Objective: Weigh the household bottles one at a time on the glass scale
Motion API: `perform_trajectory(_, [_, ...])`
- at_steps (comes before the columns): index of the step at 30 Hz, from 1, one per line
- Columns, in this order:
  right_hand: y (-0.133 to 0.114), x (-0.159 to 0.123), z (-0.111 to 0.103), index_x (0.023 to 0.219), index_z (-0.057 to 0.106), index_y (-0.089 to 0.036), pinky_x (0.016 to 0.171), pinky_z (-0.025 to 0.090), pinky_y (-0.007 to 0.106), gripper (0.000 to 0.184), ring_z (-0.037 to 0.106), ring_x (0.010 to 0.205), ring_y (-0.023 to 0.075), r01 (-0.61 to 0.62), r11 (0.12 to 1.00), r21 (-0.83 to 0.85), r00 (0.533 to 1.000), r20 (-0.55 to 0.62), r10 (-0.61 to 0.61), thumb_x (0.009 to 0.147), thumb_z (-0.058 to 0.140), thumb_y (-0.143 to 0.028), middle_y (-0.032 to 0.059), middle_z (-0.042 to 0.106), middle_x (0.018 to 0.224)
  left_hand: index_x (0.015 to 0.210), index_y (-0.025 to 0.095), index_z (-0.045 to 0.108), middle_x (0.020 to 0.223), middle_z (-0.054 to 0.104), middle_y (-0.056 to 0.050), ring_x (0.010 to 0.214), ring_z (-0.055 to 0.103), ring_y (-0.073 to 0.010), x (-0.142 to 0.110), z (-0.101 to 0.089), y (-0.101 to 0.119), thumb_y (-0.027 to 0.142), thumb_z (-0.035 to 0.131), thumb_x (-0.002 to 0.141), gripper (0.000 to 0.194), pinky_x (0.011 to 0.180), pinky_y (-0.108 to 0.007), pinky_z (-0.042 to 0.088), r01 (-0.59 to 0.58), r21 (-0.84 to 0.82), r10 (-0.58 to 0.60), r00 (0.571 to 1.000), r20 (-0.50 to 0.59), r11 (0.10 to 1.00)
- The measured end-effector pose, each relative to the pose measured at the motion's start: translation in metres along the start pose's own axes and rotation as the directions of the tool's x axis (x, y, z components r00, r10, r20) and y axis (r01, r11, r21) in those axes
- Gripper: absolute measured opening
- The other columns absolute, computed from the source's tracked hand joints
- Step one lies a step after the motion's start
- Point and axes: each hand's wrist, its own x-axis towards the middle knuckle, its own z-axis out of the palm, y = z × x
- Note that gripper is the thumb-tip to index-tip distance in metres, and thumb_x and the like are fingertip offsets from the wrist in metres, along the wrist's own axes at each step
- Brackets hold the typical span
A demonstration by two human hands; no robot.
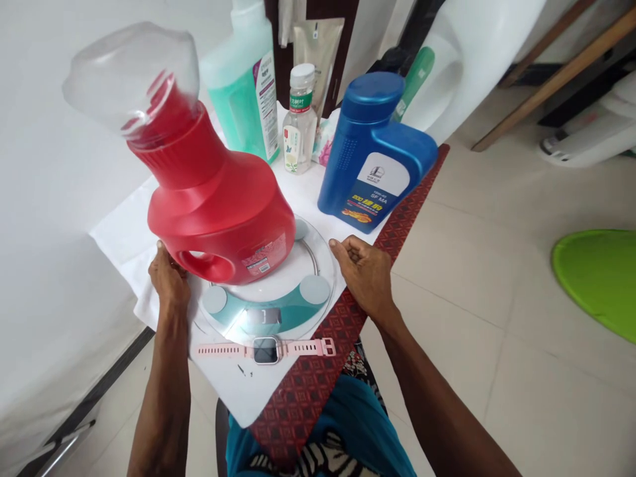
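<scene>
A large red jug (218, 205), its top covered by a clear plastic piece (134, 73), stands on a round glass scale (258, 291) with a small display (264, 316). My left hand (169, 275) is beside the jug's lower left, at the scale's left side; the jug hides some of its fingers, and I cannot tell whether it touches the jug. My right hand (365, 271) rests at the scale's right edge, fingers curled in and thumb extended, nothing visible in it. A pink-strapped smartwatch (265, 350) lies flat in front of the scale.
Behind stand a green liquid bottle (241, 86), a small clear bottle (299, 126), a beige tube (318, 56), a blue oil jug (370, 156) and a large white jug (477, 53). White cloth (238, 397) covers the red-patterned table (303, 397). A green object (599, 278) is at right.
</scene>
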Motion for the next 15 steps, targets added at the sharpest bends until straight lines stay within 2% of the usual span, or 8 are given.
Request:
perform_trajectory(3, [0.000, 0.000, 0.001, 0.065, 0.044, -0.027, 0.063, 0.032, 0.034, 0.061, 0.036, 0.054, 0.0128, 0.007, 1.000, -0.021, 1.000, -0.011, -0.007, 0.104, 0.064, -0.069, -0.0057, 0.039, 0.055, 0.070, 0.029, 0.034, 0.060, 0.041, 0.002, 0.059, 0.038, -0.0151, -0.005, 0.000, 0.004, 0.067, 0.064, 0.096, 0.055, 0.056, -0.035, 0.040, 0.095, -0.070, -0.095, 0.995, 0.011, 0.993])
perform_trajectory(6, [0.001, 0.000, 0.001, 0.064, 0.044, -0.027, 0.063, 0.033, 0.034, 0.061, 0.036, 0.054, 0.0125, 0.002, 1.000, -0.027, 1.000, -0.007, -0.002, 0.104, 0.064, -0.068, -0.0058, 0.039, 0.055, 0.071, 0.027, 0.044, 0.066, 0.050, 0.000, 0.066, 0.043, -0.0162, -0.008, -0.002, 0.005, 0.059, 0.069, 0.092, 0.046, 0.060, -0.034, 0.044, 0.070, -0.062, -0.068, 0.997, 0.042, 0.996])
perform_trajectory(9, [0.001, 0.000, 0.001, 0.064, 0.043, -0.027, 0.063, 0.032, 0.034, 0.063, 0.035, 0.055, 0.0125, 0.007, 0.999, -0.034, 1.000, -0.006, -0.008, 0.104, 0.062, -0.072, -0.0056, 0.039, 0.056, 0.071, 0.026, 0.042, 0.066, 0.047, 0.001, 0.065, 0.040, -0.0155, -0.007, -0.003, 0.001, 0.059, 0.071, 0.095, 0.049, 0.057, -0.032, 0.040, 0.070, -0.071, -0.067, 0.997, 0.037, 0.995])
perform_trajectory(11, [0.000, 0.000, 0.000, 0.065, 0.043, -0.027, 0.063, 0.032, 0.034, 0.065, 0.035, 0.055, 0.0125, 0.006, 0.999, -0.040, 1.000, -0.008, -0.007, 0.105, 0.061, -0.074, -0.0055, 0.039, 0.056, 0.070, 0.026, 0.040, 0.064, 0.041, 0.003, 0.064, 0.035, -0.0143, -0.007, -0.003, 0.000, 0.062, 0.070, 0.098, 0.055, 0.057, -0.031, 0.037, 0.026, -0.106, -0.024, 1.000, 0.018, 0.994])
perform_trajectory(13, [-0.001, 0.000, 0.000, 0.065, 0.043, -0.027, 0.063, 0.032, 0.034, 0.066, 0.036, 0.055, 0.0126, -0.008, 0.999, -0.045, 1.000, -0.001, 0.008, 0.104, 0.060, -0.076, -0.0056, 0.039, 0.056, 0.072, 0.025, 0.043, 0.065, 0.038, 0.004, 0.063, 0.032, -0.0137, -0.011, -0.002, 0.006, 0.068, 0.068, 0.102, 0.058, 0.058, -0.030, 0.035, -0.073, -0.145, 0.066, 0.997, -0.051, 0.987])
perform_trajectory(15, [-0.002, 0.000, -0.001, 0.064, 0.043, -0.027, 0.063, 0.032, 0.034, 0.066, 0.037, 0.054, 0.0128, -0.024, 0.998, -0.053, 1.000, 0.005, 0.025, 0.103, 0.059, -0.078, -0.0056, 0.039, 0.055, 0.080, 0.023, 0.053, 0.072, 0.045, 0.002, 0.067, 0.040, -0.0149, -0.019, 0.000, 0.020, 0.074, 0.067, 0.104, 0.058, 0.061, -0.029, 0.038, -0.214, -0.194, 0.190, 0.972, -0.135, 0.957])
